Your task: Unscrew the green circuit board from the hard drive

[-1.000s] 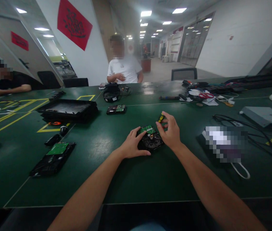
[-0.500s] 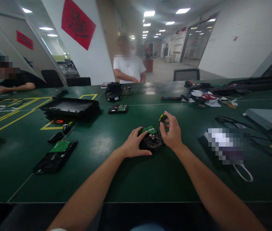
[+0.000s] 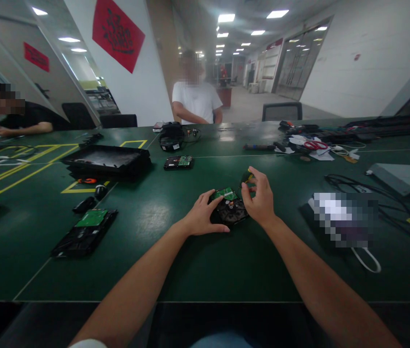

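Note:
A black hard drive (image 3: 232, 211) with a green circuit board lies on the green table in front of me. My left hand (image 3: 205, 216) grips its left side, thumb along the near edge and fingers over the board. Between the thumb and fingers of my right hand (image 3: 258, 195) is a screwdriver (image 3: 246, 178) with a black and yellow handle, held upright at the drive's right edge. The hand hides the screwdriver's tip, so I cannot tell whether it touches a screw.
Another hard drive (image 3: 86, 232) lies to the left, a smaller one (image 3: 178, 162) farther back. A black tray (image 3: 109, 159) stands at the back left. A blurred-out white object (image 3: 339, 220), cables and a grey box (image 3: 404, 179) are on the right. A person (image 3: 196, 101) sits opposite.
The screwdriver handle has turned slightly in my right hand's fingers. My left hand and the hard drive stay in place.

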`<action>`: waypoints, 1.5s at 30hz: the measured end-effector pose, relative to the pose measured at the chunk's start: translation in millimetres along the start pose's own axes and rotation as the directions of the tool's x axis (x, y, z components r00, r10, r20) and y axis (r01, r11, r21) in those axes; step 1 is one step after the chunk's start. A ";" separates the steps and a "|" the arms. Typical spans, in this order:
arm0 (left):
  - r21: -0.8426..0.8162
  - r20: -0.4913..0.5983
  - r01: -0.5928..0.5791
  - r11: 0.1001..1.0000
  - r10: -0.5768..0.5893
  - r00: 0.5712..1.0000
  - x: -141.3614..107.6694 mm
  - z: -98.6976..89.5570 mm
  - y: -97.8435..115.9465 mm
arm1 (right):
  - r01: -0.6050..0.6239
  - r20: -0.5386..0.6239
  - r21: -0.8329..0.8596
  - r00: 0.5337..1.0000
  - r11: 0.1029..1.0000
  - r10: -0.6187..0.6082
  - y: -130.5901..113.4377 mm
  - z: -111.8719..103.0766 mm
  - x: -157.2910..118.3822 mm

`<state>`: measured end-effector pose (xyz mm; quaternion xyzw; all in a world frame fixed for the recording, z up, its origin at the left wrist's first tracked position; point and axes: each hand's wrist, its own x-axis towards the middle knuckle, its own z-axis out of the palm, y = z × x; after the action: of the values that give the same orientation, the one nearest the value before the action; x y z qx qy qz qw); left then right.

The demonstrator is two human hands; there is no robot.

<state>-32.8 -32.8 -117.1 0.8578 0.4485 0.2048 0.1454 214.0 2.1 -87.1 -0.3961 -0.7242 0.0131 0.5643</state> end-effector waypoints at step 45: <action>-0.001 0.002 0.003 1.000 -0.003 1.000 0.5 0.5 -0.4 | 0.003 -0.017 -0.010 1.000 1.000 -0.003 -3.7 -1.8 0.8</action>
<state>-32.6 -32.2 -117.6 0.8573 0.4494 0.2038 0.1465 213.3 -0.7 -84.1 -0.3981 -0.7200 0.0052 0.5683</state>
